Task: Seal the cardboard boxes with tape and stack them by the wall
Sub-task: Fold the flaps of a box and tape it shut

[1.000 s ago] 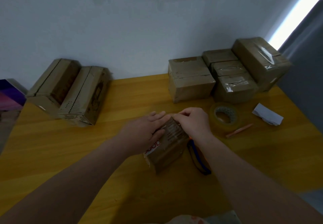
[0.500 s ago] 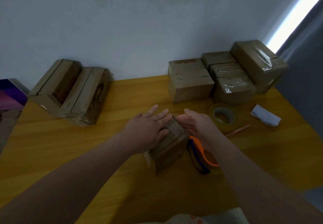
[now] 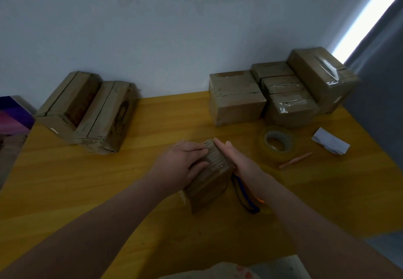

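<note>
OPERATOR: While I am logging this from the remote desk, item one, the small cardboard box [image 3: 209, 176], is sitting mid-tabletop [image 3: 87, 191], well apart from the wall. The left hand [image 3: 181, 165] is pressing on its ribbed top, fingers straight and close together. The right hand [image 3: 237, 161] is lying flat against its right face, fingers straight and together, gripping nothing.

DESK: Risks?

OPERATOR: I am judging two. The box is looking taller than it is wide, so an uneven press may be tipping it onto the blue-and-orange tool [image 3: 246, 198], which is lying just beside it under the right wrist. Neither hand is holding the tape roll [image 3: 275, 143], lying near on the right. Letting go to fetch it may be letting a flap spring up. I cannot tell whether tape is already on this box.

DESK: Markings?

OPERATOR: Nothing is reading clearly. A white label corner is showing at the box's lower left, its print hidden. The two leaning boxes [image 3: 109, 117] at left are carrying a dark printed panel, too dim to read. The taped boxes [image 3: 290, 108] by the wall are showing only glossy tape.
</note>
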A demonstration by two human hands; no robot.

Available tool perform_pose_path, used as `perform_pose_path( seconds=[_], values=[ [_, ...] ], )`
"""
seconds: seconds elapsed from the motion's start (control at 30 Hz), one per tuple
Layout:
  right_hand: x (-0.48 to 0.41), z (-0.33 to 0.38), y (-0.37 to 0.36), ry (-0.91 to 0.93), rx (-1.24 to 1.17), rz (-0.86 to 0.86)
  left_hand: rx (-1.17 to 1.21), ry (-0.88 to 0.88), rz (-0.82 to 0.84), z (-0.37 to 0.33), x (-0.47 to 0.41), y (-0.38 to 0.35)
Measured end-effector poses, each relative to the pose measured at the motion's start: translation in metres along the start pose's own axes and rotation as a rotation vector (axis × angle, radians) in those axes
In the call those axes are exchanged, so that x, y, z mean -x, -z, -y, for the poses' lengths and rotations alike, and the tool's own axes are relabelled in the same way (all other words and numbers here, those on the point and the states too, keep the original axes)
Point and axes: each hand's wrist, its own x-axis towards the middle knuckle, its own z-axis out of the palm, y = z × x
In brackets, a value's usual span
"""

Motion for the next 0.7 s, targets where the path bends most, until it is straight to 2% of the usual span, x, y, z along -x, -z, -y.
perform_pose_path(
  seconds=[0.07,0.13,0.27,0.4,0.5,0.7],
  values=[
    [-0.004,0.003,-0.004,-0.038,0.057,0.011,0.061,0.001,-0.038,0.003,0.000,-0.002],
    [-0.006,-0.002,-0.002,0.045,0.185,0.037,0.116,-0.007,-0.084,0.006,0.000,-0.004],
    [-0.001,-0.010,0.004,0.267,0.613,0.087,0.169,-0.025,-0.138,0.007,-0.001,-0.005],
    [-0.005,0.000,0.004,0.298,1.005,0.078,0.257,0.033,-0.186,0.005,-0.002,-0.003],
    [-0.005,0.003,0.004,0.311,1.151,0.088,0.253,0.078,-0.186,0.002,-0.002,-0.004],
    [0.000,0.004,0.010,0.362,1.273,0.093,0.201,0.095,-0.166,-0.001,-0.006,-0.004]
  ],
)
